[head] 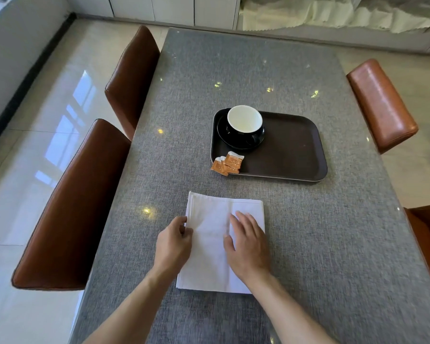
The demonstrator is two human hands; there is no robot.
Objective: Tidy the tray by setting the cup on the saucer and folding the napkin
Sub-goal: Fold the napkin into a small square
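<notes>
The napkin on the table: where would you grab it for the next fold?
Probably its left edge, coming in from the left, where the left hand already pinches it. The napkin lies flat, so only its edges lift, while the right hand presses it down.

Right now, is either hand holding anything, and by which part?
The left hand pinches the white napkin at its left edge. The right hand lies flat on the napkin, pressing rather than holding.
</notes>
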